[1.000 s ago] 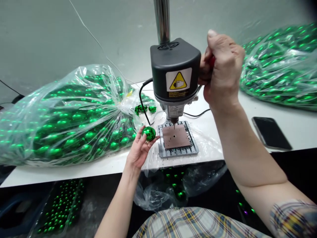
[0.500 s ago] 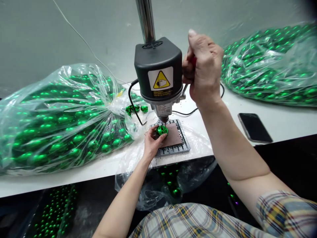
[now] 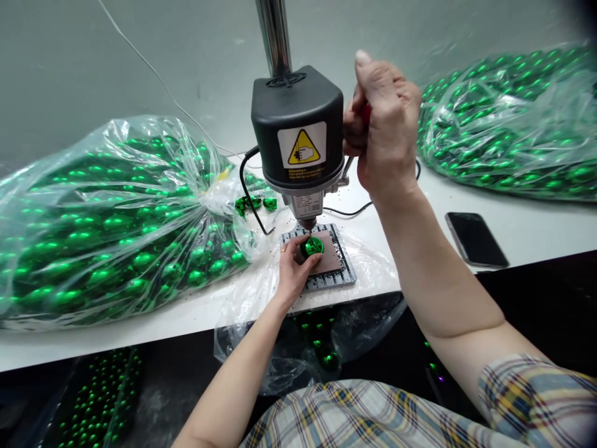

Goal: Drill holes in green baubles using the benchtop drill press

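My left hand (image 3: 295, 269) pinches a shiny green bauble (image 3: 313, 247) between thumb and fingers, close under the chuck (image 3: 308, 224) of a small drill press (image 3: 298, 134). Beneath the bauble lies a pinkish-brown board (image 3: 332, 256) on the slotted grey base (image 3: 349, 274), which is strewn with dark chips. My right hand (image 3: 389, 118) is up beside the black motor housing, closed round a red knob (image 3: 366, 115) that shows only in part. Whether the drill tip touches the bauble I cannot tell.
A tied clear bag of green baubles (image 3: 107, 230) fills the left of the white table, and another bag (image 3: 513, 124) stands back right. A phone (image 3: 476, 239) lies near the front edge. Green pieces (image 3: 254, 204) lie behind a bent black rod (image 3: 249, 193). Clear plastic (image 3: 368, 330) hangs in front.
My left hand has shifted the bauble slightly to the right over the board, under the chuck. My right hand stays on the red knob, almost unmoved.
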Demonstrator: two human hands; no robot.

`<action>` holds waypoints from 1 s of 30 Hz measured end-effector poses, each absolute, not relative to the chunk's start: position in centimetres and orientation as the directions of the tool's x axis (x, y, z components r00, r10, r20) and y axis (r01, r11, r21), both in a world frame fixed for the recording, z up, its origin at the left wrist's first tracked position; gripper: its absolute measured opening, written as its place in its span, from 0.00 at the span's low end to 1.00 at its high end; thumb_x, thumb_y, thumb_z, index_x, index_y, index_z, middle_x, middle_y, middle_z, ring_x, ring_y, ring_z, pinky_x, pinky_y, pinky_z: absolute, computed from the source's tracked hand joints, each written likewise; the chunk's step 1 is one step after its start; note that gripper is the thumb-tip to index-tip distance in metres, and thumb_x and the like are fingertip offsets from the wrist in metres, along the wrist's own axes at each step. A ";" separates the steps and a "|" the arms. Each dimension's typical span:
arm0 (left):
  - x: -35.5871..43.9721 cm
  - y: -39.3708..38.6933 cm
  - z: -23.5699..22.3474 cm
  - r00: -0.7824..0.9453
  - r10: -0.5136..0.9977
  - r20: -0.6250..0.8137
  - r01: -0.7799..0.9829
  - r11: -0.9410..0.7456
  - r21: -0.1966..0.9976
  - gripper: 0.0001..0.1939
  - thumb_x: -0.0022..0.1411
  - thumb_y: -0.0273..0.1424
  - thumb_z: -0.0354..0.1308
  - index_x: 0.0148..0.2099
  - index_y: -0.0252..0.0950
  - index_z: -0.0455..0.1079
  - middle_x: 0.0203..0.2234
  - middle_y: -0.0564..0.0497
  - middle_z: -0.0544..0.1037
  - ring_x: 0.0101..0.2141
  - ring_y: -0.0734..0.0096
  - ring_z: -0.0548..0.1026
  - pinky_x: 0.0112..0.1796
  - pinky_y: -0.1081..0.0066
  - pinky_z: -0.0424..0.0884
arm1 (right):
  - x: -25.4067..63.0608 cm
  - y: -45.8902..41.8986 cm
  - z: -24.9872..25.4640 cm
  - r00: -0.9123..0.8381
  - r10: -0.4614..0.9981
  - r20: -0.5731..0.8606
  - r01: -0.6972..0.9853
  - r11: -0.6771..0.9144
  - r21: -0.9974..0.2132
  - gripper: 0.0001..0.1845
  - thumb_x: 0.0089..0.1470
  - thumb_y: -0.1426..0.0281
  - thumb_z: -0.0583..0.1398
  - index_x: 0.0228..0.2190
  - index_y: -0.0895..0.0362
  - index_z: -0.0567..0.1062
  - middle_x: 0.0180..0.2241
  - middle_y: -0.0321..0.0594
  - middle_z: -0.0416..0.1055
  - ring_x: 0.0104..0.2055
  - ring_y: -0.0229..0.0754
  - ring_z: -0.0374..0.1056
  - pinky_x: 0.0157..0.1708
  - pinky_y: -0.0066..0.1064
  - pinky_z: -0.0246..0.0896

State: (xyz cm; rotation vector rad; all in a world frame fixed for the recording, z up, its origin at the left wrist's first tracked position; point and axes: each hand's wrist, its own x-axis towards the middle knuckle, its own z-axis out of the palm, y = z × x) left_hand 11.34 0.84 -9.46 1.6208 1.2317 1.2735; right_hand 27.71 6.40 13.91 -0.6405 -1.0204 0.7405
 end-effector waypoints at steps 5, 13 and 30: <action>11.6 0.8 -9.2 0.032 0.974 0.223 0.201 -0.224 0.954 0.23 0.55 0.37 0.72 0.52 0.40 0.73 0.46 0.46 0.79 0.48 0.59 0.76 0.50 0.62 0.71 | 27.3 4.9 13.2 0.367 0.702 0.611 -0.206 0.702 -0.682 0.31 0.57 0.52 0.65 0.16 0.52 0.55 0.13 0.28 0.48 0.14 0.32 0.41 0.12 0.32 0.35; 11.8 0.8 -9.3 0.029 0.977 0.212 0.164 -0.214 0.963 0.24 0.54 0.36 0.72 0.52 0.38 0.72 0.44 0.46 0.78 0.46 0.61 0.77 0.49 0.63 0.71 | 26.9 2.3 9.5 0.445 0.486 0.752 -0.144 0.868 -0.475 0.29 0.60 0.64 0.65 0.15 0.55 0.58 0.13 0.28 0.47 0.14 0.30 0.43 0.15 0.30 0.37; 11.8 0.7 -9.4 0.035 0.972 0.231 0.162 -0.234 0.959 0.24 0.56 0.37 0.71 0.53 0.38 0.71 0.46 0.45 0.78 0.47 0.61 0.77 0.50 0.62 0.72 | 27.4 1.5 5.0 0.387 0.312 0.868 -0.027 0.945 -0.327 0.29 0.57 0.67 0.60 0.15 0.58 0.49 0.12 0.30 0.47 0.14 0.31 0.44 0.18 0.33 0.41</action>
